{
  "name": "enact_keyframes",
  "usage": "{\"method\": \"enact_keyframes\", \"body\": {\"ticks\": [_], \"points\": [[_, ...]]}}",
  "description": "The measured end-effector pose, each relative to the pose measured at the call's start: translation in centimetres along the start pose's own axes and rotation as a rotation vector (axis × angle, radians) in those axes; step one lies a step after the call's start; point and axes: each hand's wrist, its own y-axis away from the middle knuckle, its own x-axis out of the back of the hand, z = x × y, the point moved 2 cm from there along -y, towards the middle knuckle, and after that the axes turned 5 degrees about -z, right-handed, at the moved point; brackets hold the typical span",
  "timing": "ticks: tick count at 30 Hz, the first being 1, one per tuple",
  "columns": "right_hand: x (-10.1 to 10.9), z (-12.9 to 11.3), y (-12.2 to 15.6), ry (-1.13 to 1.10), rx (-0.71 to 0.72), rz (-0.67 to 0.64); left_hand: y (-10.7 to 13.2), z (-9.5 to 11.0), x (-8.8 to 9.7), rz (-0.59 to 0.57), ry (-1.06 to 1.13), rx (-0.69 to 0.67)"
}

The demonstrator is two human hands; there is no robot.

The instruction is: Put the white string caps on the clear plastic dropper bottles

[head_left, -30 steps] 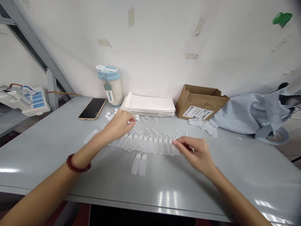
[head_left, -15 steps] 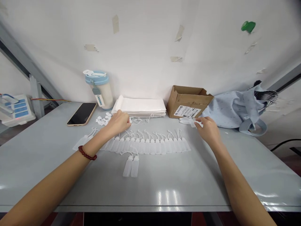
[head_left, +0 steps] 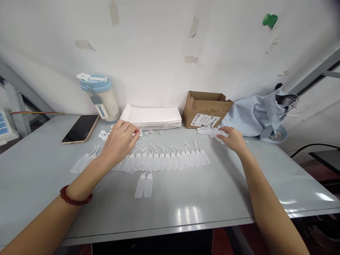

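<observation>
A row of several small translucent bottles (head_left: pixel 164 161) with tethered caps lies across the grey table (head_left: pixel 186 209). Two more small bottles (head_left: pixel 143 185) lie side by side in front of the row. My left hand (head_left: pixel 119 141) hovers over the row's left part, fingers curled and pinched near loose white caps (head_left: pixel 104 134); what it holds is too small to name. My right hand (head_left: pixel 232 139) reaches to a small heap of loose bottles (head_left: pixel 209 131) by the cardboard box (head_left: pixel 205 112), fingers closing on one of them.
A phone (head_left: pixel 80 128) lies at the back left beside a blue-lidded tumbler (head_left: pixel 99 97). A stack of white sheets (head_left: pixel 151 117) sits against the wall. A light blue cloth bag (head_left: pixel 261 111) lies at the back right. A device with blue buttons (head_left: pixel 4 125) sits at far left.
My right hand has left the right end of the bottle row and gone up to the loose bottles by the box. The view has swung right. My left hand stays over the row's left part.
</observation>
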Motion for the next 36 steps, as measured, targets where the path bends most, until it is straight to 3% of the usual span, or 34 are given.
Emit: {"method": "enact_keyframes", "body": {"ticks": [8,16,26,33,35,36], "points": [[1.8,2.0,-0.2,-0.017,-0.140,0.007,0.0,0.6,-0.1,0.027,-0.061,-0.059],[0.8,2.1,0.0,0.040,-0.210,-0.072,0.6,1.7,0.3,0.075,0.043,-0.047],[0.2,2.2,0.1,0.106,-0.297,-0.079,0.8,3.3,0.8,0.028,0.429,0.091],[1.8,0.3,0.8,0.087,-0.277,0.089,0.9,3.4,0.4,-0.087,0.823,0.394],[2.1,-1.6,1.5,0.023,-0.180,0.196,0.8,3.8,0.5,-0.099,0.946,0.423],[2.2,-3.0,2.1,-0.110,-0.042,0.317,0.8,4.0,0.6,-0.102,0.995,0.428]]}}
